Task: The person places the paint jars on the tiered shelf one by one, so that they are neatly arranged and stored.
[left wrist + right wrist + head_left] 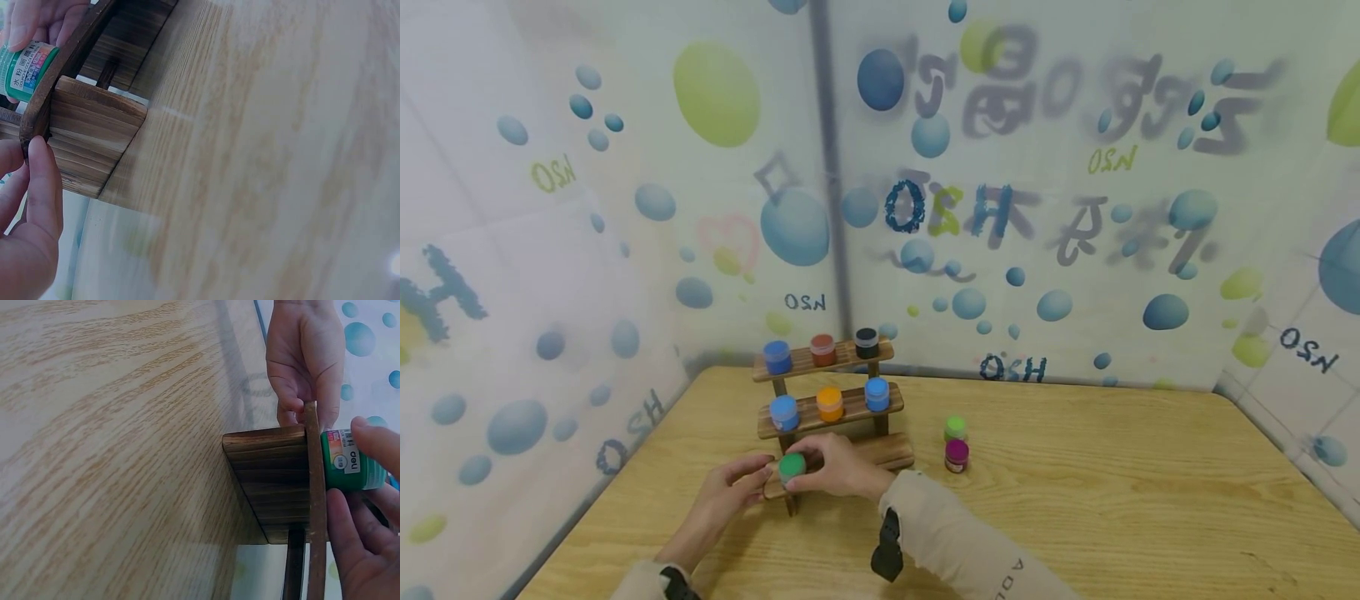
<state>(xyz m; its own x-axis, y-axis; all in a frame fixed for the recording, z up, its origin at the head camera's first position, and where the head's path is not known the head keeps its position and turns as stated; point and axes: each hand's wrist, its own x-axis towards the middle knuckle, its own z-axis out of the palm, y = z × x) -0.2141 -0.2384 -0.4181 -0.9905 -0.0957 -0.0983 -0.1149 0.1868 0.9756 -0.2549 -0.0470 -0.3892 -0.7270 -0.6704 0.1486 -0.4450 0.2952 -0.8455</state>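
A green-lidded paint jar (792, 472) stands at the left end of the lowest shelf of a three-tier wooden rack (887, 452). My right hand (844, 470) grips it between thumb and fingers, and its base is right at the board in the right wrist view. At the left end of that same board, my left hand (724, 498) pinches the edge between thumb and fingertips. The printed label of the green jar (342, 456) shows in both wrist views. The other shelves carry blue jars (777, 358), a brown one (823, 350), a black one (867, 342) and an orange one (830, 404).
To the right of the rack, a light green jar (955, 428) and a purple jar (957, 456) stand on the wood-grain table (1112, 492). Behind the table hangs a patterned curtain (1037, 208) with bubbles and lettering, which also runs along both sides.
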